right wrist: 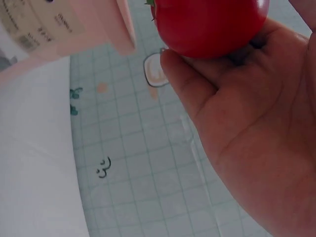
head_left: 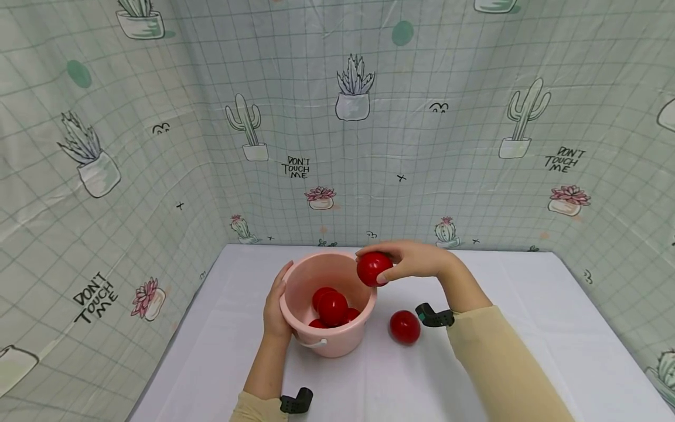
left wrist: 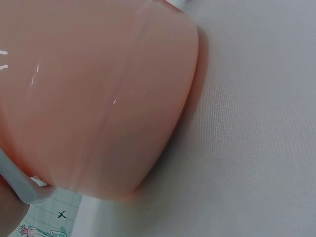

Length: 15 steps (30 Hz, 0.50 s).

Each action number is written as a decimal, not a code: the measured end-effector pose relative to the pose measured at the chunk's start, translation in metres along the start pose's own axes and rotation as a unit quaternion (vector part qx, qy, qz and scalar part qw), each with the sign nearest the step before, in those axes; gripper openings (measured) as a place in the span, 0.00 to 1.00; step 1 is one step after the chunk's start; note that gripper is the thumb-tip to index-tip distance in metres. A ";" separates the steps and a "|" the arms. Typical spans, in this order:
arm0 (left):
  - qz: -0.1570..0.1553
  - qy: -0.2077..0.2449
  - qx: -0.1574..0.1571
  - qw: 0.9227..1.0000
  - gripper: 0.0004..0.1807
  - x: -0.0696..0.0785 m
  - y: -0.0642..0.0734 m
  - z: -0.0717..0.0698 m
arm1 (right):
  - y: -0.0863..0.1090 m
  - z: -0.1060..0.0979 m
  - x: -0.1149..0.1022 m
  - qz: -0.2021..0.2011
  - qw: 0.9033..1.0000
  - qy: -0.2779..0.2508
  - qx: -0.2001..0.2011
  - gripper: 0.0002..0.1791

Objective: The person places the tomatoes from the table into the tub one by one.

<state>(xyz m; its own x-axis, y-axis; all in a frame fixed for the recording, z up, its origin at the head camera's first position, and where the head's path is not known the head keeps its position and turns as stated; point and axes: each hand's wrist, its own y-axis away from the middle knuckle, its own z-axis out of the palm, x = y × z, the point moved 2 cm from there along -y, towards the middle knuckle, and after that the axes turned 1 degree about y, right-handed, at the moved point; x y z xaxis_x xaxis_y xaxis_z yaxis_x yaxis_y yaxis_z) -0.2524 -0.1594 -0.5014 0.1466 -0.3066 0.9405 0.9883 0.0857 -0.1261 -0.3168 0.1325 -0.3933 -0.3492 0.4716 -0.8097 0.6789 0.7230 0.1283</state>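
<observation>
A pink bucket (head_left: 337, 346) with a pale handle stands upright on the table, with several red tomatoes (head_left: 333, 308) inside. My left hand (head_left: 276, 308) holds the bucket's left side, its fingers bent along the outer wall near the rim. Over the right part of the rim, my right hand (head_left: 413, 259) grips another tomato (head_left: 373, 268) between thumb and fingers. In the right wrist view this tomato (right wrist: 207, 24) shows a bit of green stem beside the bucket's labelled wall (right wrist: 98, 24). The left wrist view shows mostly the bucket's outer wall (left wrist: 98, 98).
One loose tomato (head_left: 405, 327) lies on the white tabletop (head_left: 211, 363), right of the bucket and below the right wrist. A grid-patterned cloth (head_left: 295, 76) with cactus drawings rises behind the table and along both sides.
</observation>
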 end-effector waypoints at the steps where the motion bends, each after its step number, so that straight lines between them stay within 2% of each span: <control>1: 0.001 0.000 0.000 1.000 0.28 0.000 0.000 0.000 | -0.005 0.001 -0.002 0.001 1.000 0.006 -0.004 0.33; 8: 0.001 -0.006 0.001 1.000 0.28 0.001 0.000 -0.001 | -0.037 0.010 -0.016 0.008 0.999 0.029 -0.040 0.33; 15: -0.008 0.011 -0.004 1.000 0.28 0.000 -0.001 0.000 | -0.066 0.023 -0.034 0.008 0.994 0.076 -0.075 0.33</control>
<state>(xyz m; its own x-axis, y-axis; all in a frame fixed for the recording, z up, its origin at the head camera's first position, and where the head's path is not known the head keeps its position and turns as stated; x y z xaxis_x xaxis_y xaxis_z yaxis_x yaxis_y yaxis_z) -0.2536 -0.1593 -0.5009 0.1316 -0.3292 0.9351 0.9908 0.0726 -0.1139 -0.3349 0.0574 -0.3878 -0.4406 0.5468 -0.7120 0.5851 0.7764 0.2341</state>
